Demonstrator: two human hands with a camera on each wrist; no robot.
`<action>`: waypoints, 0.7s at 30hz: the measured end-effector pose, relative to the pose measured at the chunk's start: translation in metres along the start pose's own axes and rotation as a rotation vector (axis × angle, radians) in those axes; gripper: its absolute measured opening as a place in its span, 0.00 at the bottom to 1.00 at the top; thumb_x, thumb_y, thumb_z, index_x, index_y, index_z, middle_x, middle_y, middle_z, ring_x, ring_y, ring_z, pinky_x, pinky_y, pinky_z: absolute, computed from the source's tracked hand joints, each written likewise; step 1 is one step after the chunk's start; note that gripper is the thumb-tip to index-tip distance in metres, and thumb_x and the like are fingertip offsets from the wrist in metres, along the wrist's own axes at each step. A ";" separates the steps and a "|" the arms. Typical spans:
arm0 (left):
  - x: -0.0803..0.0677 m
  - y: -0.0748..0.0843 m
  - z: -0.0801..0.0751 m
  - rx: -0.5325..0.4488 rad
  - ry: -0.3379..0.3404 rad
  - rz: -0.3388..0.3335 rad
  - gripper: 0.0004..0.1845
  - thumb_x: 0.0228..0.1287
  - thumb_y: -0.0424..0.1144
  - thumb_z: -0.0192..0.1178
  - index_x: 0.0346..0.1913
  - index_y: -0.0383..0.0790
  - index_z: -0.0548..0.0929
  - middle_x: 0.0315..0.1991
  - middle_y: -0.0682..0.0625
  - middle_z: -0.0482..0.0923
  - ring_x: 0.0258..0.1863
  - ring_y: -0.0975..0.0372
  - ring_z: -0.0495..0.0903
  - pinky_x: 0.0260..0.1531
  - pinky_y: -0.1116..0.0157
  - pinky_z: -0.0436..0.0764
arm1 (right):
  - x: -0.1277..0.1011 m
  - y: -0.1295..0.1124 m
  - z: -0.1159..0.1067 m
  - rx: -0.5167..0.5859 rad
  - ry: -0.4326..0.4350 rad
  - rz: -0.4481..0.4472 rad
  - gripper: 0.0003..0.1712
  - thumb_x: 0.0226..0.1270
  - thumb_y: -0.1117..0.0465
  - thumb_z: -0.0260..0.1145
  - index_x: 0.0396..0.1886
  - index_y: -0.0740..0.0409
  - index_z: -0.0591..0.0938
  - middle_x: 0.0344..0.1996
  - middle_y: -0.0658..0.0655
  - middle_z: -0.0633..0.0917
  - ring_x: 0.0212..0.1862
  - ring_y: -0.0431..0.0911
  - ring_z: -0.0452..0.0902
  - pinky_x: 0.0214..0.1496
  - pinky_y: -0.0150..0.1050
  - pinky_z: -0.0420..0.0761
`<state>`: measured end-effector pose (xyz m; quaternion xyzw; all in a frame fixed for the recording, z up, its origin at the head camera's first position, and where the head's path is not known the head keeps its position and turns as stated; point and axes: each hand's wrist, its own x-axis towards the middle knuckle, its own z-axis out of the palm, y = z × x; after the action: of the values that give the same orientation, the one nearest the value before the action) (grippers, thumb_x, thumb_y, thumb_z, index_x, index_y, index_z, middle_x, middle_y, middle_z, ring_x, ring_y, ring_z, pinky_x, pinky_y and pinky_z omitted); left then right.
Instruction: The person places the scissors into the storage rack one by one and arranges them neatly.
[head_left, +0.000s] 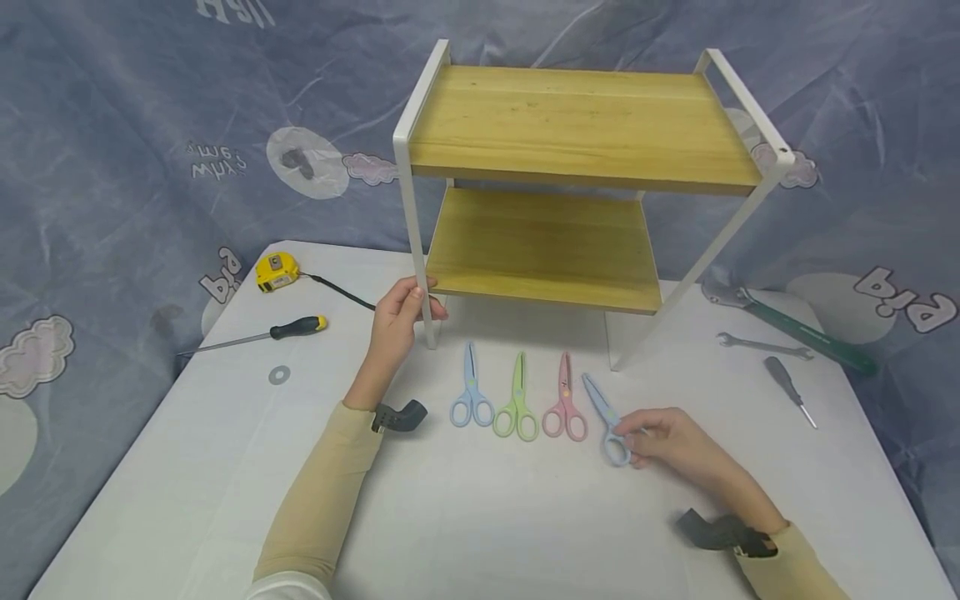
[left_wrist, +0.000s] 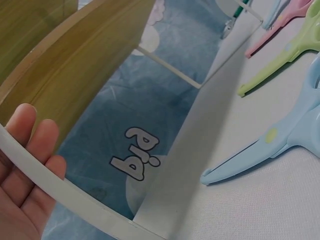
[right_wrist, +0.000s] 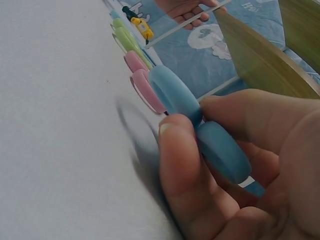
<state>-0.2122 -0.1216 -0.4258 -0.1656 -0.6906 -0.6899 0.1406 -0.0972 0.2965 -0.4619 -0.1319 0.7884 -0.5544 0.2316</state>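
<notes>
My left hand (head_left: pixel 401 312) grips the front left white leg (head_left: pixel 417 275) of a two-tier wooden rack (head_left: pixel 577 125); in the left wrist view its fingers (left_wrist: pixel 37 145) curl round that leg. My right hand (head_left: pixel 663 442) pinches the handle of a blue pair of scissors (head_left: pixel 606 415) lying on the white table (head_left: pixel 487 517), and the right wrist view shows thumb and fingers closed on the blue handle (right_wrist: pixel 200 130). To its left lie pink scissors (head_left: pixel 565 400), green scissors (head_left: pixel 517 402) and a light blue pair (head_left: pixel 471 392) in a row.
A yellow tape measure (head_left: pixel 276 271), a screwdriver (head_left: pixel 258 335) and a washer (head_left: pixel 279 375) lie at the left of the table. At the right lie a green-handled wrench (head_left: pixel 795 327), a small spanner (head_left: pixel 761 345) and a small screwdriver (head_left: pixel 789 389). A blue printed cloth hangs behind.
</notes>
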 end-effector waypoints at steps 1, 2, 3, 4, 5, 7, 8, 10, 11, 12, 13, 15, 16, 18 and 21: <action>0.000 0.000 0.000 -0.001 0.001 0.001 0.17 0.79 0.34 0.44 0.55 0.23 0.78 0.26 0.56 0.85 0.32 0.60 0.88 0.42 0.68 0.87 | 0.000 0.001 0.000 -0.001 -0.002 -0.008 0.16 0.71 0.68 0.63 0.50 0.81 0.80 0.30 0.38 0.88 0.29 0.34 0.83 0.37 0.32 0.86; 0.000 0.000 0.000 -0.002 0.002 0.001 0.17 0.79 0.33 0.44 0.54 0.23 0.78 0.26 0.56 0.85 0.32 0.60 0.88 0.42 0.69 0.87 | -0.001 0.001 0.000 0.002 -0.007 -0.013 0.17 0.71 0.68 0.63 0.50 0.81 0.79 0.28 0.39 0.88 0.29 0.34 0.84 0.37 0.32 0.86; -0.001 0.000 0.000 -0.002 0.002 -0.001 0.17 0.79 0.33 0.44 0.54 0.23 0.78 0.26 0.56 0.85 0.32 0.60 0.88 0.42 0.69 0.87 | -0.001 0.002 -0.001 -0.001 -0.011 -0.011 0.17 0.71 0.68 0.62 0.50 0.81 0.79 0.27 0.40 0.88 0.29 0.35 0.84 0.37 0.32 0.86; -0.001 0.000 0.000 -0.003 0.003 -0.001 0.17 0.80 0.33 0.44 0.54 0.23 0.78 0.26 0.56 0.85 0.32 0.59 0.88 0.42 0.69 0.87 | -0.001 0.002 -0.001 -0.009 -0.012 -0.008 0.17 0.70 0.68 0.62 0.50 0.80 0.79 0.26 0.40 0.87 0.29 0.35 0.84 0.37 0.33 0.86; -0.001 0.000 0.000 -0.001 0.003 -0.005 0.16 0.80 0.33 0.44 0.54 0.23 0.78 0.26 0.56 0.85 0.32 0.59 0.88 0.42 0.69 0.86 | -0.001 0.002 -0.001 -0.007 -0.018 -0.019 0.16 0.70 0.69 0.62 0.50 0.81 0.79 0.27 0.40 0.87 0.29 0.35 0.83 0.37 0.33 0.86; -0.001 0.001 0.000 0.000 0.004 -0.010 0.16 0.80 0.33 0.44 0.55 0.23 0.78 0.26 0.56 0.85 0.32 0.58 0.88 0.43 0.69 0.86 | -0.001 0.003 -0.001 -0.016 -0.019 -0.035 0.14 0.69 0.71 0.60 0.48 0.80 0.80 0.29 0.39 0.87 0.30 0.34 0.82 0.36 0.33 0.86; -0.001 0.001 0.000 0.001 0.003 -0.013 0.16 0.80 0.33 0.44 0.55 0.23 0.78 0.26 0.56 0.85 0.32 0.59 0.88 0.43 0.69 0.86 | -0.001 0.004 -0.002 -0.021 -0.017 -0.036 0.13 0.68 0.71 0.60 0.47 0.79 0.81 0.31 0.38 0.87 0.30 0.34 0.82 0.36 0.32 0.85; -0.001 0.001 0.000 0.002 0.002 -0.016 0.16 0.80 0.33 0.44 0.55 0.23 0.78 0.26 0.56 0.85 0.33 0.60 0.88 0.43 0.69 0.86 | 0.000 0.004 -0.002 -0.034 -0.011 -0.044 0.12 0.67 0.73 0.60 0.45 0.78 0.83 0.34 0.37 0.86 0.30 0.33 0.81 0.36 0.31 0.84; -0.001 0.001 0.000 0.003 0.002 -0.017 0.16 0.81 0.33 0.44 0.55 0.23 0.78 0.26 0.56 0.85 0.33 0.60 0.88 0.43 0.69 0.86 | 0.000 0.004 -0.002 -0.038 -0.008 -0.041 0.12 0.66 0.73 0.59 0.44 0.78 0.83 0.35 0.37 0.86 0.30 0.33 0.81 0.36 0.31 0.84; -0.001 0.001 0.000 0.003 0.002 -0.017 0.16 0.80 0.33 0.44 0.55 0.23 0.78 0.26 0.56 0.85 0.33 0.60 0.88 0.43 0.68 0.86 | 0.000 0.004 -0.002 -0.043 -0.003 -0.036 0.12 0.66 0.73 0.60 0.44 0.77 0.84 0.35 0.37 0.87 0.31 0.33 0.80 0.36 0.30 0.83; -0.001 0.001 0.000 0.005 0.002 -0.017 0.16 0.81 0.33 0.44 0.55 0.23 0.78 0.26 0.56 0.85 0.33 0.59 0.89 0.43 0.68 0.86 | 0.001 0.004 -0.002 -0.046 -0.001 -0.035 0.12 0.65 0.73 0.59 0.44 0.77 0.84 0.36 0.36 0.87 0.31 0.33 0.80 0.36 0.30 0.83; -0.001 0.001 0.000 0.005 0.003 -0.015 0.16 0.80 0.33 0.44 0.55 0.24 0.78 0.26 0.56 0.85 0.33 0.59 0.88 0.43 0.69 0.86 | 0.001 0.003 -0.001 -0.046 0.002 -0.047 0.12 0.65 0.73 0.59 0.43 0.78 0.84 0.36 0.36 0.87 0.30 0.34 0.80 0.35 0.30 0.82; -0.001 0.001 0.000 0.005 0.003 -0.014 0.16 0.80 0.33 0.44 0.55 0.24 0.78 0.26 0.56 0.85 0.33 0.60 0.88 0.43 0.69 0.86 | 0.001 0.003 -0.001 -0.046 0.007 -0.051 0.12 0.64 0.73 0.59 0.42 0.78 0.84 0.36 0.36 0.87 0.30 0.34 0.80 0.35 0.30 0.82; -0.001 0.001 0.001 0.002 0.005 -0.011 0.16 0.80 0.33 0.44 0.55 0.24 0.78 0.26 0.57 0.85 0.32 0.60 0.88 0.43 0.68 0.86 | 0.001 0.002 0.000 -0.048 0.012 -0.065 0.12 0.65 0.74 0.59 0.42 0.78 0.84 0.36 0.36 0.86 0.30 0.34 0.80 0.34 0.30 0.82; 0.000 0.001 0.001 0.001 0.008 -0.009 0.16 0.80 0.33 0.44 0.55 0.24 0.78 0.26 0.57 0.85 0.32 0.62 0.88 0.42 0.69 0.86 | 0.001 0.002 0.001 -0.051 0.018 -0.075 0.11 0.65 0.74 0.59 0.41 0.77 0.84 0.36 0.37 0.86 0.29 0.33 0.79 0.34 0.30 0.82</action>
<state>-0.2113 -0.1208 -0.4248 -0.1598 -0.6912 -0.6906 0.1404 -0.0975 0.2958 -0.4647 -0.1624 0.7988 -0.5436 0.2001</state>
